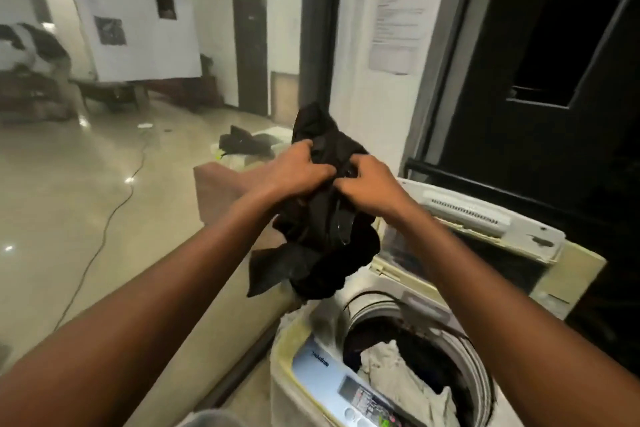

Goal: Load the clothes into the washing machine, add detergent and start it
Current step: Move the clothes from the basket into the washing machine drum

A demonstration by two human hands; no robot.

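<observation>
A bunched black garment hangs in the air above the far left rim of the open top-loading washing machine. My left hand and my right hand both grip its upper part, close together. The drum holds a beige cloth and some dark clothes. The machine's control panel lies at the near edge, and its lid stands folded up at the back.
More dark clothes lie in a basket beyond a brown box to the left of the machine. A cable runs across the glossy floor. A wall with paper notices and a dark window stand behind the machine.
</observation>
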